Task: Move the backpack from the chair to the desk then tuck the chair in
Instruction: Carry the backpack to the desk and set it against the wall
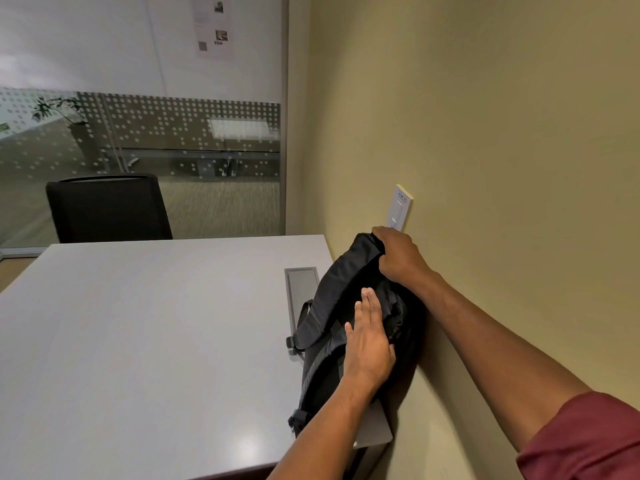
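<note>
The backpack point(349, 306) lay on the desk point(145, 327) at its right edge, pressed against the wall point(485, 133). The right hand point(398, 254) was clamped on the bag's top, just below a wall switch point(401, 207). The left hand point(369, 337) rested flat on the bag, fingers straight and together. A cable hatch point(300, 289) sat just beside the bag, partly covered by it. A black chair point(107, 207) stood at the desk's far side before a glass partition point(173, 150).
</note>
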